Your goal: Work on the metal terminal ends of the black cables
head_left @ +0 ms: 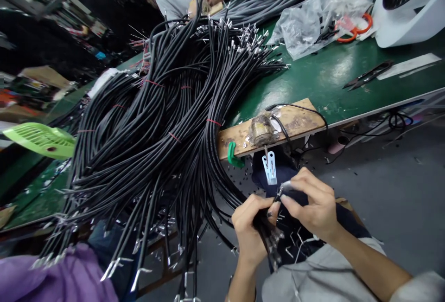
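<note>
My left hand (251, 225) is closed round a bunch of black cables (225, 179) near their ends, which hang below it over my lap. Between thumb and forefinger it holds up one cable end. My right hand (311, 202) pinches the silvery tip of that end, with pale coverings on its thumb and forefinger. Just above the hands, a light blue clothes peg (270, 168) hangs from a metal rod. This rod sticks out of a grimy round block (261, 129) fixed on a wooden board (302, 115).
A large heap of black cables (146, 121) covers the left of the green table (327, 77). A green clamp (233, 154) grips the board. Behind lie thread snips (368, 74), orange-handled scissors (354, 28), plastic bags (299, 23) and a white fan (399, 28). Another person (184, 0) sits opposite; a purple sleeve (59, 276) shows at left.
</note>
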A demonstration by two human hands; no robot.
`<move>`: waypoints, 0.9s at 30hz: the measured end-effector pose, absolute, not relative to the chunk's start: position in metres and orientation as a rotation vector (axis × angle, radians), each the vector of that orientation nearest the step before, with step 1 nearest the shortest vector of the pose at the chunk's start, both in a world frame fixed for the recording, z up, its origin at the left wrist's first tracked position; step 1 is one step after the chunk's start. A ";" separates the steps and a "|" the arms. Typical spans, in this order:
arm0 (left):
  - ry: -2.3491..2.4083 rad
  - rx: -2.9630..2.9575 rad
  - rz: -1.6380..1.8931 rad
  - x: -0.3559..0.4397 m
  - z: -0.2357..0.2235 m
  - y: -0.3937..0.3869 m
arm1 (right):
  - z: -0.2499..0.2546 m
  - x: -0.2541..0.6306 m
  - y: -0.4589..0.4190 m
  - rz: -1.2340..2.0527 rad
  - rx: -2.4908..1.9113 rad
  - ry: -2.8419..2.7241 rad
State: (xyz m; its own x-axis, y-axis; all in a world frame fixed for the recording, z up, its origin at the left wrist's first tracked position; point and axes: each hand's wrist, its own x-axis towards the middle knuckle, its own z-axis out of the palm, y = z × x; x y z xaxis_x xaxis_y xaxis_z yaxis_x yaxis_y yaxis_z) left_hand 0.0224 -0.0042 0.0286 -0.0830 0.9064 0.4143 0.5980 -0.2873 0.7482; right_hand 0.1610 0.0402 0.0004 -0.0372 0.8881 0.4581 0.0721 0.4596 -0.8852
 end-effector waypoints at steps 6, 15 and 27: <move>1.668 1.856 1.243 0.023 0.028 -0.005 | -0.006 0.160 0.044 0.876 -0.898 -1.499; 1.648 1.806 1.195 0.020 0.034 0.000 | 0.000 0.157 0.046 1.099 -0.670 -1.586; 1.230 1.813 1.249 0.003 0.032 0.012 | -0.022 0.153 0.067 2.208 -0.468 -1.077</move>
State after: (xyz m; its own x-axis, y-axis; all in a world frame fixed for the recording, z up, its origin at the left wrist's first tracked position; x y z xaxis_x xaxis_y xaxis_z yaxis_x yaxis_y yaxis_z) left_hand 0.0025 0.0125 0.0318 0.1237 0.9236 0.3629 0.3485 -0.3829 0.8555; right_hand 0.1532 0.0668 -0.0217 -0.7385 0.6730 -0.0405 -0.3826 -0.4678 -0.7967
